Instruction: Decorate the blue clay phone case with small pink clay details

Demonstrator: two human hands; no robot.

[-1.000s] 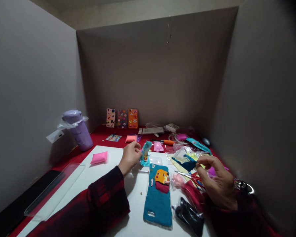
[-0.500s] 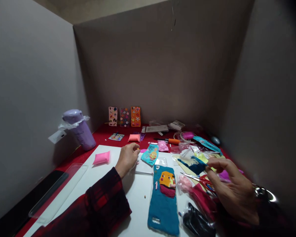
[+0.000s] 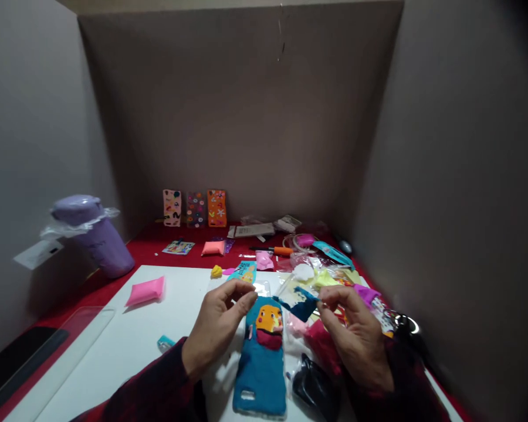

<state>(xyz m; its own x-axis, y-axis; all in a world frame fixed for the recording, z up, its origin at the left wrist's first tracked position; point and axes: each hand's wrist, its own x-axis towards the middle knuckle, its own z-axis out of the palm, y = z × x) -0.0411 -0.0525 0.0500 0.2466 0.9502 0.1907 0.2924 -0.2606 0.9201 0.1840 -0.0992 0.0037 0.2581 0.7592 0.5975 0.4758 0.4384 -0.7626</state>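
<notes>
My right hand [image 3: 356,337] pinches a thin, ragged sheet of teal clay [image 3: 305,309] between thumb and fingertips, above the board's right side. My left hand [image 3: 222,319] is over the top left of a phone case [image 3: 259,375], its thumb and index tips together; whether anything is between them I cannot make out. Teal clay covers the case, which lies flat and bears an orange face with a dark red part under it. Behind my left hand are a small yellow lump [image 3: 216,271] and a partly hidden blue printed packet [image 3: 246,271].
A pink clay packet [image 3: 145,291] lies on the white board [image 3: 127,351]. Bags of black [image 3: 314,387] and dark red clay [image 3: 325,346] crowd the right side. A purple bottle [image 3: 99,240] stands left. Three decorated cases [image 3: 196,209] lean at the back wall.
My left hand has come away from the yellow lump, now lying uncovered, towards the phone case. My right hand has brought the teal clay inward over the case's right side. The view has shifted right.
</notes>
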